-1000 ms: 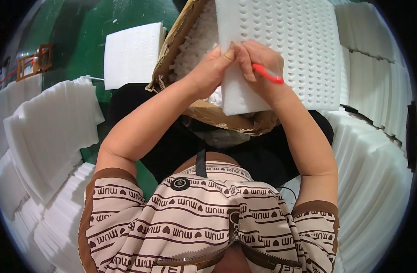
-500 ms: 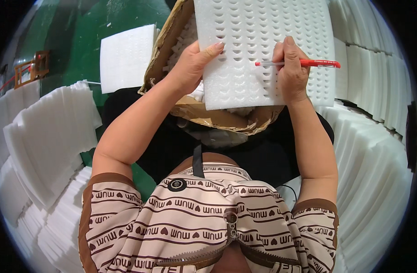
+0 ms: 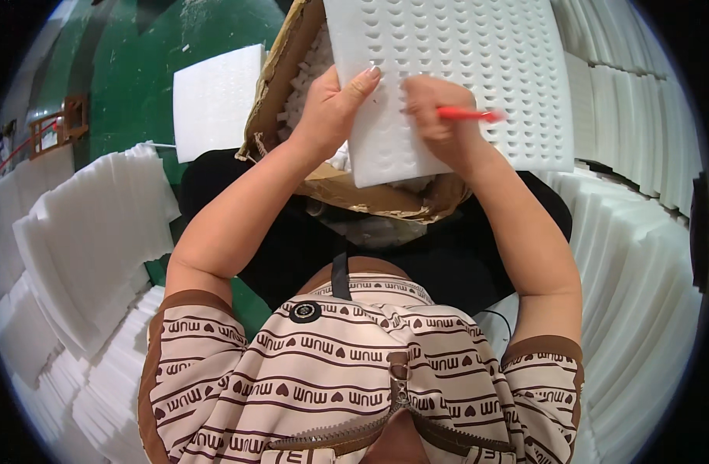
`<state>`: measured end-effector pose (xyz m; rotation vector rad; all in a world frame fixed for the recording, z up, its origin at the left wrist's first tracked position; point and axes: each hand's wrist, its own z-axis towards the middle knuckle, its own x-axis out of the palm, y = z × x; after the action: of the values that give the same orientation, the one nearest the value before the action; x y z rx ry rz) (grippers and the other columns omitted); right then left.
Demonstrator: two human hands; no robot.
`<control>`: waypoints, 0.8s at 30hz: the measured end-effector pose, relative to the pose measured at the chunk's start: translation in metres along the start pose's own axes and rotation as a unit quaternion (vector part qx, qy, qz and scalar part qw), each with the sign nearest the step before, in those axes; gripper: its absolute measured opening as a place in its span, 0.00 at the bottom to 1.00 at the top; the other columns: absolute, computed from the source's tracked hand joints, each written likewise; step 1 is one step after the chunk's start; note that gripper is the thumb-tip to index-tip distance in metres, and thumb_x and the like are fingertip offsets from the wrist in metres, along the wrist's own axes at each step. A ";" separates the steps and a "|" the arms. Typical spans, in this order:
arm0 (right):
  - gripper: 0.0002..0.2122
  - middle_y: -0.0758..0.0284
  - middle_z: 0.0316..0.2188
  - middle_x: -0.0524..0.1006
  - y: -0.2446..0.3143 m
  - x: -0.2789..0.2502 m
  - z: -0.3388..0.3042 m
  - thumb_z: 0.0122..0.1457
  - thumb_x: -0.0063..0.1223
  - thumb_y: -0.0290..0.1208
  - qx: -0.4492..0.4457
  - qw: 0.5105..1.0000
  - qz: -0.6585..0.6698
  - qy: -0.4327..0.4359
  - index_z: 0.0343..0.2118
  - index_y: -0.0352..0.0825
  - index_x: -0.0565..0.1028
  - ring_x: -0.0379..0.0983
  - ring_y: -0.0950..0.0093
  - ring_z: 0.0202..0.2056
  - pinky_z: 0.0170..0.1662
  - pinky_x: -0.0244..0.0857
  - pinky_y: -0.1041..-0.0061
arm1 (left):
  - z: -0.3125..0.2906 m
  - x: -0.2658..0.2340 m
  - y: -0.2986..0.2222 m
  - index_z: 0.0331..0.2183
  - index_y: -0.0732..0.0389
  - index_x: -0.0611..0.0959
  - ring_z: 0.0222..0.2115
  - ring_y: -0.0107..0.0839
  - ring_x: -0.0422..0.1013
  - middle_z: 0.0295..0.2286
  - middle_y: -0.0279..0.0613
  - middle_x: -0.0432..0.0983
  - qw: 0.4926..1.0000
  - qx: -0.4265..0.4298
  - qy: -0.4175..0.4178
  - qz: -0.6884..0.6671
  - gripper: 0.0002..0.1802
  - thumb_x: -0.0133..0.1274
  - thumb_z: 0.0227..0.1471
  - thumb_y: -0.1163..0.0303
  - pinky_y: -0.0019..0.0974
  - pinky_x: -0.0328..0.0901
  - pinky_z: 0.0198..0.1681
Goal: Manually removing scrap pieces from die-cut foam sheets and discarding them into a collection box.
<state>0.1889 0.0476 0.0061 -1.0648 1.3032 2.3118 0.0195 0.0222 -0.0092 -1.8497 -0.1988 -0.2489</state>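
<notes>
A white foam sheet (image 3: 517, 93) with rows of curved slits lies over an open cardboard box (image 3: 273, 85). My left hand (image 3: 333, 108) grips the sheet's left edge, thumb on top and fingers out of sight beneath. Over the left part of the sheet is my right hand (image 3: 443, 120), closed around a red pen (image 3: 470, 114) and blurred by motion. The pen's back end points right; its tip is hidden by the hand. Small white foam pieces (image 3: 296, 100) show inside the box beside my left hand.
Stacks of white foam sheets stand at my left (image 3: 92, 240) and at my right (image 3: 640, 271). Another foam sheet (image 3: 219, 100) lies on the green floor (image 3: 138, 85) left of the box. Farther left is a small wooden frame (image 3: 58, 127).
My right hand has moved left across the foam sheet with the red pen. My left hand keeps its hold on the sheet's edge.
</notes>
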 end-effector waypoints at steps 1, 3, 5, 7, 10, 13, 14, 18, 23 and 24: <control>0.14 0.70 0.14 0.66 0.003 0.001 0.000 0.57 0.43 0.28 -0.003 1.000 -0.011 0.005 0.14 0.33 0.67 0.56 0.79 0.16 0.20 0.51 0.80 | 0.000 0.000 -0.001 0.37 0.67 0.75 0.25 0.25 0.71 0.28 0.43 0.75 1.000 0.005 0.000 0.019 0.17 0.50 0.55 0.61 0.25 0.68 0.26; 0.14 0.71 0.15 0.66 0.008 0.002 -0.001 0.58 0.43 0.27 -0.010 0.999 -0.031 0.016 0.14 0.33 0.67 0.56 0.79 0.16 0.20 0.51 0.80 | -0.002 0.000 -0.002 0.37 0.66 0.75 0.26 0.24 0.70 0.28 0.41 0.74 0.998 0.017 0.000 0.056 0.17 0.49 0.55 0.61 0.25 0.66 0.27; 0.15 0.72 0.15 0.65 0.012 -0.004 0.002 0.58 0.43 0.28 0.037 0.996 0.076 -0.009 0.14 0.34 0.67 0.55 0.80 0.16 0.20 0.50 0.80 | -0.002 0.000 -0.004 0.37 0.66 0.75 0.25 0.24 0.70 0.27 0.41 0.74 0.998 0.014 -0.004 0.055 0.17 0.49 0.56 0.60 0.25 0.66 0.27; 0.15 0.73 0.14 0.64 0.014 -0.012 0.005 0.59 0.42 0.28 0.137 0.948 0.283 -0.057 0.14 0.35 0.66 0.54 0.80 0.16 0.20 0.49 0.81 | -0.003 0.001 -0.005 0.35 0.66 0.75 0.24 0.23 0.69 0.27 0.41 0.74 0.999 0.002 -0.005 0.053 0.17 0.49 0.56 0.59 0.24 0.65 0.26; 0.16 0.73 0.14 0.62 0.014 -0.002 0.002 0.59 0.41 0.29 0.121 0.946 0.291 -0.072 0.13 0.36 0.66 0.53 0.81 0.16 0.21 0.48 0.82 | -0.005 0.005 -0.005 0.34 0.66 0.75 0.23 0.23 0.68 0.26 0.41 0.73 0.998 0.008 -0.002 0.067 0.18 0.48 0.56 0.58 0.24 0.65 0.25; 0.17 0.74 0.14 0.61 0.013 0.018 0.002 0.61 0.39 0.31 -0.093 0.995 0.002 -0.047 0.13 0.37 0.65 0.51 0.83 0.17 0.22 0.47 0.84 | -0.006 0.007 -0.008 0.33 0.66 0.75 0.21 0.23 0.68 0.26 0.41 0.73 0.992 0.055 0.008 0.116 0.19 0.48 0.56 0.57 0.24 0.65 0.23; 0.17 0.74 0.14 0.61 0.013 0.017 0.002 0.61 0.39 0.31 -0.094 0.995 0.002 -0.046 0.13 0.37 0.65 0.51 0.83 0.17 0.22 0.47 0.84 | -0.005 0.005 -0.008 0.33 0.66 0.75 0.21 0.23 0.68 0.26 0.41 0.73 0.992 0.056 0.007 0.115 0.19 0.48 0.56 0.57 0.24 0.65 0.23; 0.22 0.73 0.13 0.67 0.004 0.002 0.006 0.63 0.37 0.37 0.079 0.953 0.276 -0.098 0.12 0.36 0.67 0.61 0.80 0.17 0.23 0.56 0.82 | 0.000 -0.004 -0.008 0.36 0.69 0.75 0.23 0.26 0.71 0.28 0.46 0.76 0.993 0.013 0.001 0.114 0.18 0.48 0.56 0.60 0.25 0.67 0.23; 0.19 0.74 0.15 0.62 -0.004 -0.027 -0.010 0.64 0.33 0.33 0.199 0.917 0.338 -0.068 0.15 0.35 0.65 0.52 0.82 0.19 0.25 0.47 0.84 | -0.001 -0.009 -0.007 0.37 0.69 0.75 0.24 0.27 0.72 0.28 0.45 0.76 0.998 -0.008 0.002 0.067 0.19 0.49 0.56 0.60 0.26 0.68 0.24; 0.19 0.74 0.15 0.62 -0.002 -0.028 -0.012 0.64 0.33 0.33 0.201 0.917 0.338 -0.068 0.15 0.35 0.65 0.52 0.82 0.19 0.25 0.47 0.84 | -0.001 -0.008 -0.006 0.37 0.69 0.75 0.24 0.27 0.72 0.28 0.45 0.76 0.998 -0.010 0.002 0.066 0.19 0.49 0.56 0.60 0.26 0.68 0.24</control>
<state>0.2146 0.0418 0.0207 -0.3323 2.2191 2.3037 0.0098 0.0228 -0.0053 -1.8731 -0.0703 -0.1625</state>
